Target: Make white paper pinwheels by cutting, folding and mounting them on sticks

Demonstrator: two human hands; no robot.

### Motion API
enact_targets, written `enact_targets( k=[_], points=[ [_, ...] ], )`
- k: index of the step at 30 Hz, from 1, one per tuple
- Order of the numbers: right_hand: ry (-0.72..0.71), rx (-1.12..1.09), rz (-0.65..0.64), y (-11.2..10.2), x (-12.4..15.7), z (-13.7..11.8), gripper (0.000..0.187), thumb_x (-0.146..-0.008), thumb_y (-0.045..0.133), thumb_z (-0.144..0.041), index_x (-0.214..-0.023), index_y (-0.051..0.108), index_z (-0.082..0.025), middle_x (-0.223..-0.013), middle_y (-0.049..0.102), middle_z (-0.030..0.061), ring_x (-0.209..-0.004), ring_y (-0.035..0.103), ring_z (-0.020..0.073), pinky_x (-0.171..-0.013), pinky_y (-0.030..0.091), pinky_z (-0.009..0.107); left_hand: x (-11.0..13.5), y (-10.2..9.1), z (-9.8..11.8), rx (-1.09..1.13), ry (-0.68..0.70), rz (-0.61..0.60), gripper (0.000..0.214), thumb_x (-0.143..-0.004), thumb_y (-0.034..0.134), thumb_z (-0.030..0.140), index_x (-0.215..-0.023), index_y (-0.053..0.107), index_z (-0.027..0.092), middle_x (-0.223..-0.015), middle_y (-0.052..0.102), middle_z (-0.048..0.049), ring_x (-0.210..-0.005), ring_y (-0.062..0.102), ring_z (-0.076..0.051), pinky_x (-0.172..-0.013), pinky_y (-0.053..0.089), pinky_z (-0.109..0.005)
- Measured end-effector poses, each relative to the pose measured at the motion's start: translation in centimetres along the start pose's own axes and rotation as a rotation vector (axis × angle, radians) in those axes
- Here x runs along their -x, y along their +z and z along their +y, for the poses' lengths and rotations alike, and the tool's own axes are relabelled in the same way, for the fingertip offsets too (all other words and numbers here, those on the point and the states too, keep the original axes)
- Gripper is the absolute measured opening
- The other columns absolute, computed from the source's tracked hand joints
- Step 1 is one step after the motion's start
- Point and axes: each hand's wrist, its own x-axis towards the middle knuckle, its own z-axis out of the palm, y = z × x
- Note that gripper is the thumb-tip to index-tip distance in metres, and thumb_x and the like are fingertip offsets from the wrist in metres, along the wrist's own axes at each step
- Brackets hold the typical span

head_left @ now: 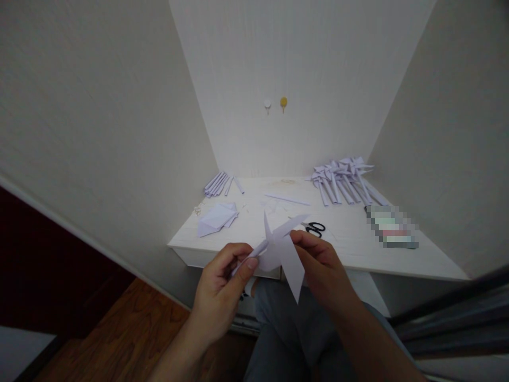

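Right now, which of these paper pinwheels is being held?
The pinwheel gripped in the left hand, with the right hand at it too; the other pinwheels lie heaped on the desk, at the back right.

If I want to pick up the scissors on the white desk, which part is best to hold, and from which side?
I would grip the scissors by the black handle loops, coming from the right: they lie with the loops toward that side, while the blades point left, partly hidden behind the paper pinwheel.
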Motion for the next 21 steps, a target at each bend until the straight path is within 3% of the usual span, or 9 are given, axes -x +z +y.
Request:
enact_targets(
  k=[7,9,13,15,18,21],
  points=[
    [0.005,0.032,0.043,-0.5,-0.1,0.6,0.015,-0.087,0.077,-0.039,-0.089,0.081,-0.024,-0.073,0.07,-0.0005,-0.063,0.059,0.0123,-0.057,0.046,0.021,-0.6,-0.8,0.3,-0.145,0.233,0.115,0.003,-0.088,0.074,0.023,-0.09,0.076,0.024,-0.088,0.066,-0.0009,-0.087,0.06,-0.016,-0.079,0.046,-0.026],
    [-0.002,0.026,0.029,-0.8,-0.3,0.7,0.015,-0.087,0.077,-0.038,-0.088,0.081,-0.024,-0.074,0.07,-0.0005,-0.065,0.06,0.0124,-0.059,0.047,0.021,-0.7,-1.3,0.4,-0.192,0.286,0.18,0.005,-0.084,0.077,0.022,-0.089,0.079,0.024,-0.083,0.064,-0.0003,-0.082,0.058,-0.015,-0.074,0.046,-0.025],
    [-0.026,0.014,0.002,-1.3,-0.6,1.0,0.014,-0.09,0.075,-0.037,-0.089,0.081,-0.024,-0.074,0.07,-0.0013,-0.068,0.061,0.0121,-0.062,0.048,0.02,-0.5,-2.1,0.2,-0.203,0.189,0.248,0.01,-0.082,0.08,0.025,-0.092,0.083,0.025,-0.072,0.069,0.0014,-0.063,0.057,-0.012,-0.059,0.045,-0.023],
    [-0.024,0.02,0.012,-1.6,-0.8,1.1,0.014,-0.09,0.074,-0.036,-0.089,0.08,-0.024,-0.072,0.069,-0.002,-0.065,0.059,0.0112,-0.061,0.047,0.02,-0.2,-2.5,0.0,-0.17,0.138,0.245,0.014,-0.083,0.08,0.027,-0.097,0.083,0.025,-0.071,0.073,0.0013,-0.06,0.061,-0.012,-0.059,0.048,-0.023],
    [-0.028,0.048,0.05,-1.9,-1.1,1.1,0.012,-0.088,0.075,-0.034,-0.085,0.079,-0.023,-0.07,0.069,-0.002,-0.063,0.057,0.0112,-0.06,0.045,0.021,-0.1,-2.9,-0.4,-0.07,0.089,0.19,0.02,-0.086,0.077,0.028,-0.105,0.08,0.024,-0.086,0.08,-0.0023,-0.077,0.072,-0.016,-0.073,0.056,-0.025],
    [-0.027,0.069,0.075,-2.2,-1.4,1.2,0.013,-0.085,0.076,-0.034,-0.083,0.078,-0.022,-0.071,0.069,-0.0008,-0.064,0.057,0.0127,-0.061,0.045,0.022,-0.1,-3.0,-0.8,0.091,0.028,0.078,0.023,-0.089,0.071,0.031,-0.109,0.078,0.021,-0.11,0.08,-0.0096,-0.103,0.074,-0.024,-0.086,0.058,-0.032]
  ],
)
